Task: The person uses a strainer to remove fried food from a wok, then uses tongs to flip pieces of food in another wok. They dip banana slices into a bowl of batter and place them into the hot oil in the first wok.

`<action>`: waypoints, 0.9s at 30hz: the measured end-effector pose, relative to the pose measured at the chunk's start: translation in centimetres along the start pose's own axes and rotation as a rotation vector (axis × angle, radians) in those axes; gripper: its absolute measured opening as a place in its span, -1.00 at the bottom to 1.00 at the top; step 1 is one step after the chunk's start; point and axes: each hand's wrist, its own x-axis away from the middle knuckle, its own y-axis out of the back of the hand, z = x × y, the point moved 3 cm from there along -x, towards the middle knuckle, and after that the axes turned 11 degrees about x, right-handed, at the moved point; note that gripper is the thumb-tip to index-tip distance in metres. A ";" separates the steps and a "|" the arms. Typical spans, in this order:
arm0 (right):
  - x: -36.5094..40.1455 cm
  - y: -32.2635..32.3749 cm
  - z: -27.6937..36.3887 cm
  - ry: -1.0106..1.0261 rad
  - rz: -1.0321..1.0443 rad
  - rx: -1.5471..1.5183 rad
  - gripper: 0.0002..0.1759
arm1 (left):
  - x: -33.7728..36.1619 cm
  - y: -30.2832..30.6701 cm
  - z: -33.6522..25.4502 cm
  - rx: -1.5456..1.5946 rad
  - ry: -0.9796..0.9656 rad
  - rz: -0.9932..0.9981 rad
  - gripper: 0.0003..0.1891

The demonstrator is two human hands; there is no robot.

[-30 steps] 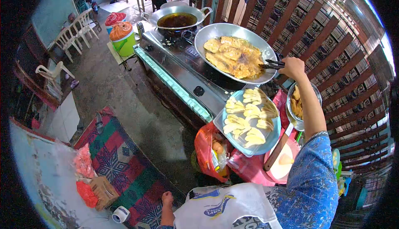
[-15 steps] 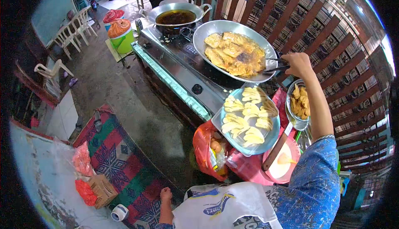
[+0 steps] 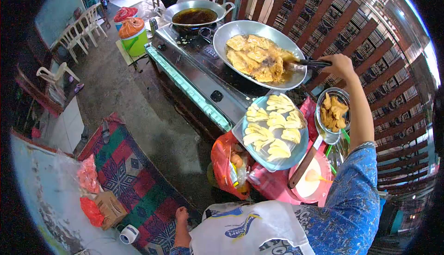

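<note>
My right hand [image 3: 341, 66] is closed around black tongs [image 3: 317, 63], whose tips reach into the oil at the right side of a large metal wok [image 3: 222, 34]. Golden battered fritters [image 3: 256, 54] crowd the oil beside the tips; whether the tongs grip one cannot be made out. Below the wok, fanned banana slices [image 3: 276, 120] lie on a clear sheet over a light-blue tray [image 3: 303, 147]. Under my forearm stands a glass bowl of browned fried pieces [image 3: 334, 111]. Low at my side hangs my left hand [image 3: 181, 214], fingers curled, with nothing visible in it.
A second wok of dark oil [image 3: 196, 17] sits farther along the stove [image 3: 185, 70]. A wooden-handled utensil [image 3: 303, 169] lies across a pink bowl of pale batter [image 3: 319, 188]. An orange bag with eggs [image 3: 224, 162] hangs nearby. Brown slats [image 3: 337, 42] line the right side.
The tongs have swung from spread prongs at the wok's right edge to nearly together, farther in against the fritters. My right hand has moved slightly right. My left hand stays low.
</note>
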 end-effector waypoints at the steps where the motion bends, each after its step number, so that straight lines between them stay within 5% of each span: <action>1: 0.0 0.4 -0.4 0.003 0.002 0.000 -0.54 | 1.0 -0.3 -1.0 -0.024 0.010 -0.022 -0.80; 4: -0.8 -1.4 -2.8 -0.130 0.209 -0.351 -0.48 | 0.8 -0.3 0.1 0.056 0.024 -0.037 -0.80; 7: -1.1 -3.1 -4.1 -0.104 0.153 -0.447 -0.50 | -0.1 -0.3 1.6 0.178 0.007 -0.017 -0.80; 9: -1.0 -3.1 -3.9 -0.101 0.102 -0.437 -0.50 | -2.6 0.3 4.2 0.197 -0.013 -0.007 -0.79; 11: -0.4 -2.5 -3.2 -0.101 0.053 -0.428 -0.50 | -7.2 1.7 8.1 -0.146 -0.259 -0.096 -0.79; 13: 0.3 -0.5 -0.8 -0.097 0.090 -0.334 -0.44 | -6.0 1.3 7.1 -0.026 -0.180 -0.064 -0.79; 18: 1.5 -1.0 5.8 0.132 -0.193 0.054 -0.58 | -3.1 0.3 3.8 0.096 -0.046 -0.024 -0.78; 20: 1.9 -1.5 7.0 0.242 -0.249 0.098 -0.58 | -3.0 0.1 2.7 0.221 -0.045 0.200 -0.76; 23: 2.2 0.1 5.6 0.176 -0.091 -0.020 -0.58 | 2.3 -1.7 -2.3 -0.123 -0.070 -0.072 -0.76; 27: 0.4 0.0 4.5 -0.043 -0.051 -0.040 -0.53 | -2.3 0.3 3.7 -0.019 -0.059 -0.013 -0.78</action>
